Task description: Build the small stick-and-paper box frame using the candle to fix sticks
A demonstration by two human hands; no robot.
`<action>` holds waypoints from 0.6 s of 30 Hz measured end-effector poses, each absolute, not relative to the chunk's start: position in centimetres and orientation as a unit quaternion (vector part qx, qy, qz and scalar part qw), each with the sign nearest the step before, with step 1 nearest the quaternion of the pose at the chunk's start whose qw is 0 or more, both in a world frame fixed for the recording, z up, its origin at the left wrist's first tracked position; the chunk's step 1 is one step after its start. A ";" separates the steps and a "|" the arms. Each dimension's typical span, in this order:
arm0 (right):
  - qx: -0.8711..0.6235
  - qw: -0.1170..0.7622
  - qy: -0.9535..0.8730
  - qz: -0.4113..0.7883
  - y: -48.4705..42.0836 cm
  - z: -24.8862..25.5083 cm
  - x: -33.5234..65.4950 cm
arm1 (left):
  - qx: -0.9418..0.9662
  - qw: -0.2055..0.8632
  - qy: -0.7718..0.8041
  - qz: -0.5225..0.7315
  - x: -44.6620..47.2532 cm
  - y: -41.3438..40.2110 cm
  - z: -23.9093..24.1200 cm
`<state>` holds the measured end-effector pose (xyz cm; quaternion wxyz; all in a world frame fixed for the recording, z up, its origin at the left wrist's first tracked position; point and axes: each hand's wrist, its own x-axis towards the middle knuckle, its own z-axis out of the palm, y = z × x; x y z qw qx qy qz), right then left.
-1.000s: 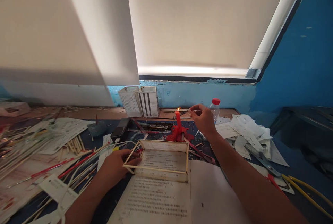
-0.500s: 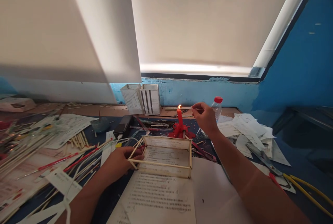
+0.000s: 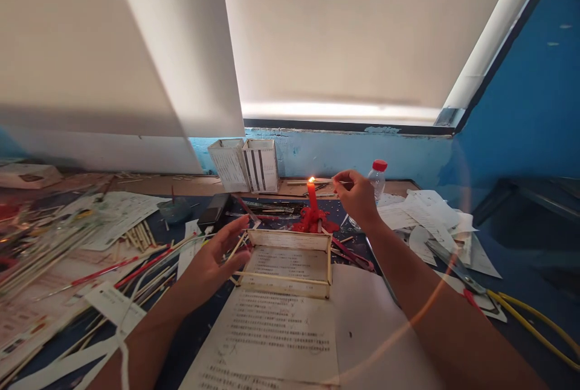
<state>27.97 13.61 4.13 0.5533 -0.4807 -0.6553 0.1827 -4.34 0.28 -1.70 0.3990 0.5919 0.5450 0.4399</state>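
Note:
My left hand [image 3: 215, 266] is open beside the left end of a small box-shaped frame of pale sticks [image 3: 284, 279], thumb and fingers apart around its corner. Whether a fingertip touches the frame I cannot tell. Paper panels fill part of the frame, which rests on a printed sheet [image 3: 276, 332]. My right hand [image 3: 357, 193] is closed in a pinch on what looks like a thin pale stick [image 3: 334, 180], mostly hidden by the fingers. It is held just right of the flame of a lit red candle [image 3: 312, 196], standing upright in melted red wax [image 3: 310, 221].
Two paper-covered boxes [image 3: 260, 166] stand against the wall. A clear bottle with a red cap [image 3: 379, 165] is behind my right hand. Yellow-handled scissors [image 3: 475, 284] and paper scraps [image 3: 426, 211] lie right. Loose sticks [image 3: 149, 293], a black box [image 3: 216, 211] and a cup [image 3: 174, 211] are left.
My left hand has let go of the stick frame and opened, its fingers rising. My right hand stays pinched beside the flame. The view has shifted slightly.

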 end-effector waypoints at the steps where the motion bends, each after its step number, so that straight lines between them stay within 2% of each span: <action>1: -0.480 0.552 -0.656 0.184 13.6 4.1 28.0 | 0.616 0.405 0.523 0.428 -4.3 0.1 -1.9; 6: -0.478 0.551 -0.659 0.183 13.8 4.0 28.2 | 0.656 0.432 0.470 0.404 -4.3 -0.5 -1.9; 11: -0.481 0.550 -0.659 0.178 14.0 3.8 28.2 | 0.665 0.428 0.494 0.362 -4.1 -0.7 -1.4; 18: -0.488 0.550 -0.655 0.175 13.8 3.8 28.0 | 0.664 0.417 0.500 0.369 -4.0 -0.8 -1.6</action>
